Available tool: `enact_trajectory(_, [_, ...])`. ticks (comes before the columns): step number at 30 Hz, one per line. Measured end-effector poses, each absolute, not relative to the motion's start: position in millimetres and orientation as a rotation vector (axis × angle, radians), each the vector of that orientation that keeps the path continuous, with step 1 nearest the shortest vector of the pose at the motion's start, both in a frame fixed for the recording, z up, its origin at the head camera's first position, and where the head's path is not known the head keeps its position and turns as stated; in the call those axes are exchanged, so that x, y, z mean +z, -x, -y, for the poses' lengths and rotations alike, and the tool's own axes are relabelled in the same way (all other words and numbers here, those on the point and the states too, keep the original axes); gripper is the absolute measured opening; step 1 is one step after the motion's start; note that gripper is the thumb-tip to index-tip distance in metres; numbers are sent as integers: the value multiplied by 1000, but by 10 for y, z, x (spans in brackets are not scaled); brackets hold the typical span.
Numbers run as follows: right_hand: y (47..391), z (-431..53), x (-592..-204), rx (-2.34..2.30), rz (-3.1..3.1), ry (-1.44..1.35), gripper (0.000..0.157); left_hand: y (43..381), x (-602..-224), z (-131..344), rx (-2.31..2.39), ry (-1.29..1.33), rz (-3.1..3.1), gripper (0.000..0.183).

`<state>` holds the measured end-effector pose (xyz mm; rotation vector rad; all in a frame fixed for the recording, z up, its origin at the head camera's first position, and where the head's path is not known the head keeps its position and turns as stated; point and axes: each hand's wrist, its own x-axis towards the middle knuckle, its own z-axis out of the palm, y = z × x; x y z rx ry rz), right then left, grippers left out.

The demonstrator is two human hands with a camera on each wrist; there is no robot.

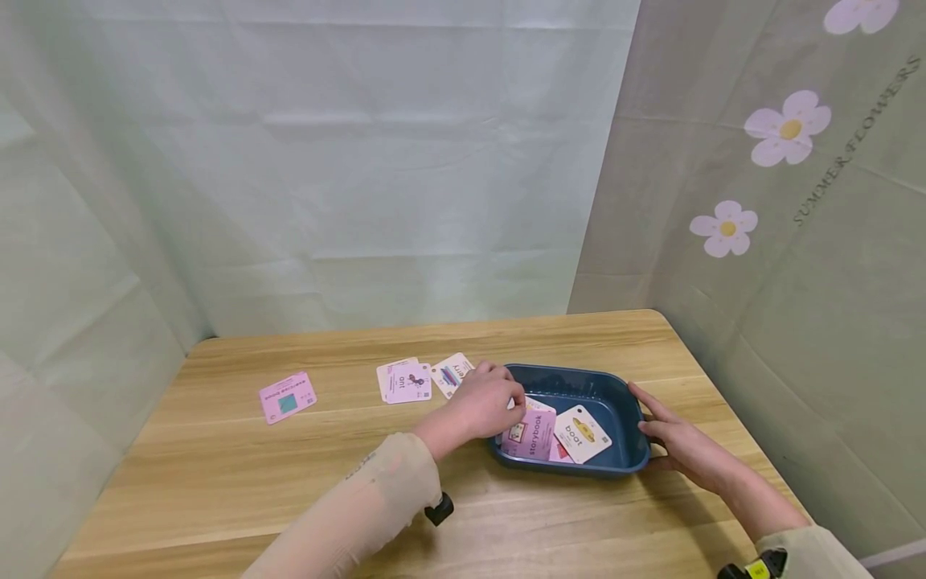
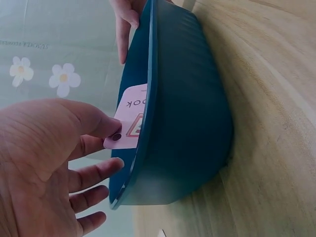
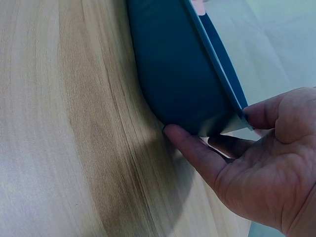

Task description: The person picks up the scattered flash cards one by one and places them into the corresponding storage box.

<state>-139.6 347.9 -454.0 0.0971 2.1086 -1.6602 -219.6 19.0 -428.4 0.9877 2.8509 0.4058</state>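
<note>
Left hand [image 1: 490,402]: pinching storybook card [image 1: 534,435] at left end of blue tray [image 1: 613,404]. Right hand [image 1: 683,447]: gripping tray's right end.

Soft head-view light, dimmer wrist views, pale glare on tabletop [image 3: 34,192]

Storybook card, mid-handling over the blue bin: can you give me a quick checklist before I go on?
1. Left hand has a grip on the storybook card: ok, pinched near its edge.
2. Right hand has a grip on the blue bin: ok, at one end.
3. Boat card inside the bin: ok.
4. Table free of loose cards: not ok; the ant card is among those lying there.
5. Storybook card touching cards beneath: cannot tell.
</note>
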Motion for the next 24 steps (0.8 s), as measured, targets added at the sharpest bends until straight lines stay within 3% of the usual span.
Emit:
enact_trajectory(10, [1404, -3464, -4538, -1655, -2110, -88, 67, 2189, -4261, -174, 350, -978, -2847, 13])
enact_trajectory(24, [1378, -3468, -4539, -1661, -2105, -109, 67, 2133, -4178, -141, 453, -1037, -2859, 34])
